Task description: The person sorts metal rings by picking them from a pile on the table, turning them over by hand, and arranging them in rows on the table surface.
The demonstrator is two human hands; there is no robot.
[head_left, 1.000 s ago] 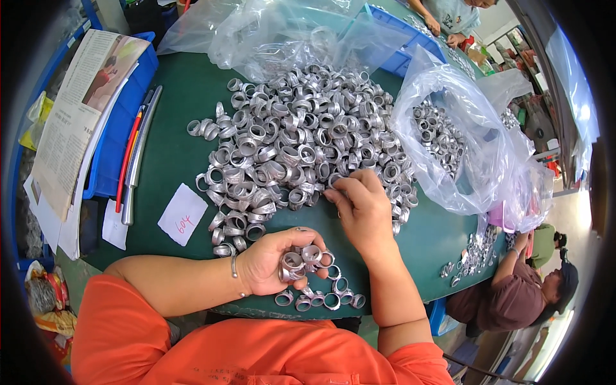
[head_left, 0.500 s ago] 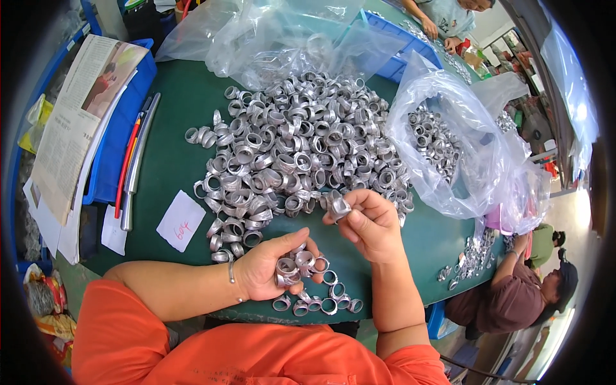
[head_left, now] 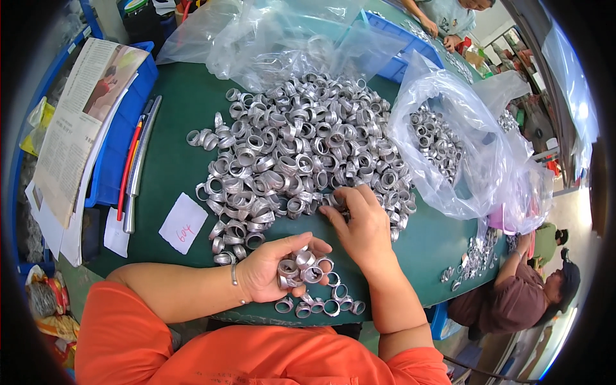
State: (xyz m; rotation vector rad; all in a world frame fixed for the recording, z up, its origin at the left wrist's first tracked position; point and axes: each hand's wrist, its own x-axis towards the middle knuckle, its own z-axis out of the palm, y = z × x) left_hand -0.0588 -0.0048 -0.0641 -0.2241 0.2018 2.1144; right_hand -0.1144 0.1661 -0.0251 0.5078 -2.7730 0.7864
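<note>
A big heap of silver-grey metal rings (head_left: 308,138) covers the middle of the green table. My left hand (head_left: 263,276), palm up near the table's front edge, is curled round several rings (head_left: 300,266). At the heap's near edge is my right hand (head_left: 362,224), back upward. Its thumb and bent forefinger close round a ring (head_left: 328,201), which the fingers partly hide. On the table just beyond and beneath my left hand, a small cluster of loose rings (head_left: 331,308) lies flat or on edge.
A clear plastic bag (head_left: 471,192) holding more rings stands to the right. At left are a slip of paper (head_left: 183,223), pens (head_left: 130,168) and a blue tray (head_left: 122,128) under a newspaper (head_left: 77,122). Co-workers sit at far right (head_left: 513,289) and top right (head_left: 446,19).
My right hand has gone from holding a ring up above the table to the heap's near edge, turning palm down. The left hand stays near its place, still holding rings.
</note>
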